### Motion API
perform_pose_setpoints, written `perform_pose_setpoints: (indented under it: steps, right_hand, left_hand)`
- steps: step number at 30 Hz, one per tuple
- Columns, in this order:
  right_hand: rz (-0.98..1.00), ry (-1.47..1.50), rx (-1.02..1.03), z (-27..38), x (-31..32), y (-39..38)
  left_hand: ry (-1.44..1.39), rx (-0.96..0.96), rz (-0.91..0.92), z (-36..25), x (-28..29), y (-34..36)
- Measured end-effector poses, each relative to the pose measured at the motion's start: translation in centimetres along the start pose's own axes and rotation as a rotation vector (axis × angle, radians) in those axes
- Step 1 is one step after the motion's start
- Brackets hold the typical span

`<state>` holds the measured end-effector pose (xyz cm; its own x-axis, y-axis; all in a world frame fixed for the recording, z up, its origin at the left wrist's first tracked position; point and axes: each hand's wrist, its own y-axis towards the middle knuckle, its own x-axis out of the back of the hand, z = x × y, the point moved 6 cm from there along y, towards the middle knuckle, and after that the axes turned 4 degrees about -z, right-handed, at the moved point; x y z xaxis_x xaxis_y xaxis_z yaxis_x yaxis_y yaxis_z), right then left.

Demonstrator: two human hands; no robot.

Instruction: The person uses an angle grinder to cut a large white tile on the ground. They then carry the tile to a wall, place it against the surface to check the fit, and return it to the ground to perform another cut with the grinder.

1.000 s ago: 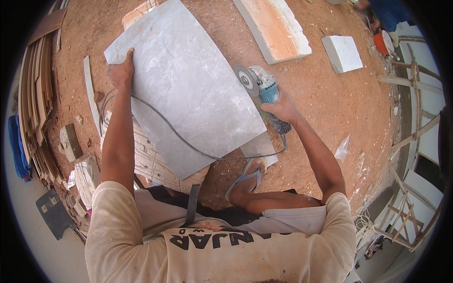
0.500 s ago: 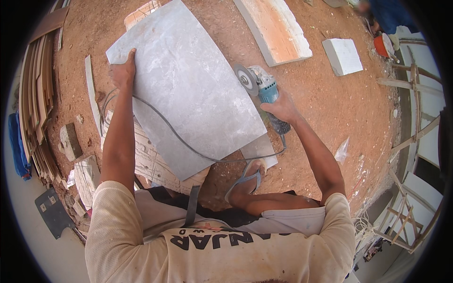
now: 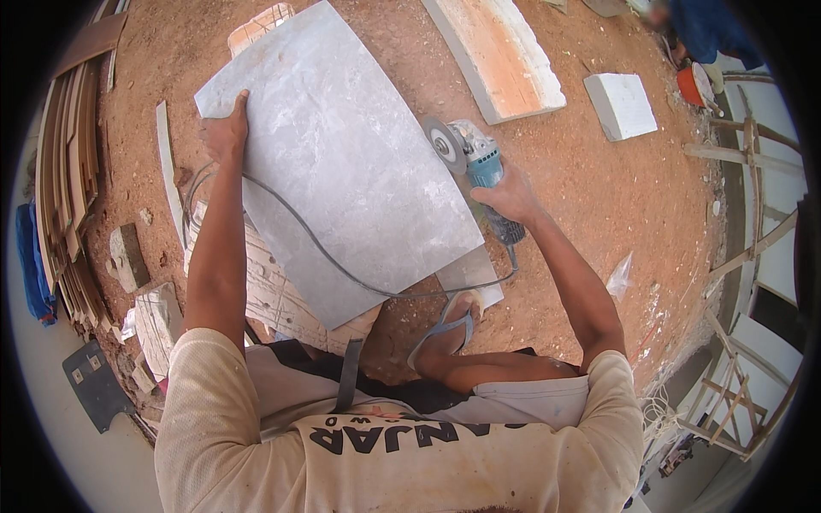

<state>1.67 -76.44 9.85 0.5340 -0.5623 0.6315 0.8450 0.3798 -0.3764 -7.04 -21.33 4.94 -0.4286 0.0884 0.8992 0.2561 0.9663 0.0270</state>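
Observation:
A large grey marbled tile (image 3: 342, 162) lies across pale blocks (image 3: 278, 278) in front of me. My left hand (image 3: 225, 128) grips the tile's left edge, thumb on top and the other fingers hidden beneath. My right hand (image 3: 511, 192) is wrapped round the body of a teal angle grinder (image 3: 485, 167). Its cutting disc (image 3: 445, 145) stands at the tile's right edge; whether it touches cannot be made out. The grinder's dark cord (image 3: 316, 244) runs across the tile toward my left forearm. A narrow grey tile strip (image 3: 466, 272) lies under the near right corner.
My sandalled foot (image 3: 445, 333) is close to the tile's near right corner. Beyond the grinder lie a long white block (image 3: 505, 64) and a smaller one (image 3: 622, 104). Stacked boards (image 3: 73, 171) stand at the left. At the far right are an orange bucket (image 3: 694, 84) and a person's blue clothing (image 3: 714, 30).
The tile and my left hand have shifted very slightly to the right. The grinder stays at the tile's right edge, almost unmoved.

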Motion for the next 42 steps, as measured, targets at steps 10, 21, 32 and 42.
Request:
perform_pose_setpoints:
  steps: [10,21,32,42]
  right_hand:
    - [0.007,-0.018,-0.006,-0.5,-0.3,0.5]
    - [0.011,-0.008,0.004,-0.2,-0.6,0.8]
    - [0.032,-0.019,-0.013,-0.4,-0.7,1.3]
    - [0.016,-0.009,-0.010,1.3,-0.4,1.1]
  left_hand:
    - [-0.013,-0.008,-0.002,0.0,-0.2,-0.2]
    - [-0.019,-0.010,-0.016,0.2,-0.3,0.2]
    - [-0.014,-0.011,-0.009,0.1,-0.3,0.2]
    - [-0.009,-0.002,-0.004,0.1,-0.2,0.1]
